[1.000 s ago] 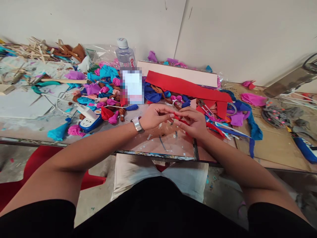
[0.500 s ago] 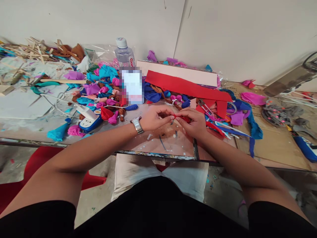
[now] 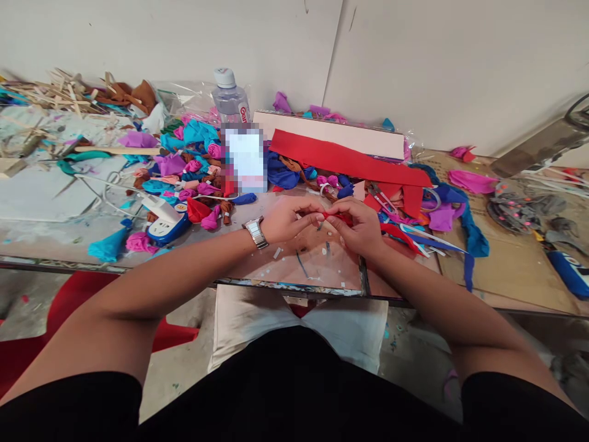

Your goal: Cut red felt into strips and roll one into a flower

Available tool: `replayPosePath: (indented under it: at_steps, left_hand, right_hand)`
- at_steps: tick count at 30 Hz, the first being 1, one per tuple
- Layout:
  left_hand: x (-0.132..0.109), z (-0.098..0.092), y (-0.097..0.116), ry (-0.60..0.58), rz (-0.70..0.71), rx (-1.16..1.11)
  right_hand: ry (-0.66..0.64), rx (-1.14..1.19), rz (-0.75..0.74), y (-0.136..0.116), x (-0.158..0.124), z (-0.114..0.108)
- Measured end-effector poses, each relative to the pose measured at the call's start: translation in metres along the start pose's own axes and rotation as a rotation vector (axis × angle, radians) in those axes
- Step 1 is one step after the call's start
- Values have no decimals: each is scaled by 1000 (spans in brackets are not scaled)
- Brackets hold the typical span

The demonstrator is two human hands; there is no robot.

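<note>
Over the table's front middle, my left hand (image 3: 288, 221) pinches one end of a small red piece of crepe paper (image 3: 339, 216) between thumb and forefinger. My right hand (image 3: 361, 228) grips the same piece from the other side, and its fingers hide much of it. The fingertips of both hands nearly meet. Beyond them lies a wide red crepe paper strip (image 3: 343, 158). Scissors (image 3: 384, 201) rest among paper scraps just past my right hand.
Rolled paper flowers (image 3: 211, 187) crowd the left of centre, beside a blue-and-white power strip (image 3: 168, 227). Behind them stand a phone with a blurred screen (image 3: 246, 159) and a plastic bottle (image 3: 231, 101). Pliers (image 3: 85, 159) lie further left; cardboard (image 3: 515, 264) covers the right.
Both hands stay in nearly the same place, still pinching the red paper. The right fingers have shifted very slightly.
</note>
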State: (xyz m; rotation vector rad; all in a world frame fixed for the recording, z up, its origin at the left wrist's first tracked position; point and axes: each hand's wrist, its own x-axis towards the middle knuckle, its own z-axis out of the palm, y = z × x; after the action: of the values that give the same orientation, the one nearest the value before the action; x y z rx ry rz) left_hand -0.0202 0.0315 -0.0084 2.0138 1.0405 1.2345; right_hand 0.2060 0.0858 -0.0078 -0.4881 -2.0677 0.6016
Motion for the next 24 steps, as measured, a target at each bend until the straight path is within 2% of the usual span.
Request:
replayPosePath:
  at_steps: [5,10,14,24]
  left_hand:
    - [0,2,3,125,49,69]
    - [0,2,3,96,92,44]
    - [0,1,1,63,21,24]
    - [1,1,3,101,19,15]
  right_hand:
    - [17,8,22,-1,-1,1]
    - [34,24,60,1,-2,2]
    - [21,29,65,1,-2,2]
    - [11,18,51,-3,1,-2]
